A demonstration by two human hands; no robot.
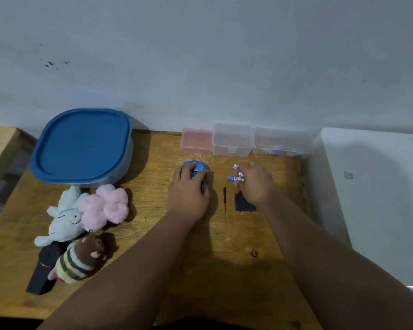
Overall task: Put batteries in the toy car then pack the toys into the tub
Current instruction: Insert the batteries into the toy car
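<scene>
The battery step was in hand, by my reading. The left hand (188, 189) lay over the blue toy car (197, 171) near the middle of the worktop (224, 258), its grip closed around the car's body and pinning it in place. Just to the right, the right hand (255, 181) was at the batteries (236, 178), fingertips closing on one of them; whether that one was lifted clear of the wood could not be told. Three batteries seemed to show, though the fingers hid part of the group.

Between the hands lay one small screwdriver (224, 200), and partly under the right wrist one flat black piece (243, 203), probably the battery cover, already off.

The next move would call for carrying a battery across to the car's open bay and seating it the right way round, then refitting the cover.

Packing had not begun. The one tub (81, 146) stood at the back left with its blue lid on. In front of it lay three soft toys: a pale blue one (65, 220), a pink fluffy one (105, 203) and a brown striped one (81, 260), the last resting against one dark cylinder (44, 267). Three small plastic boxes (233, 139) lined the wall.
</scene>
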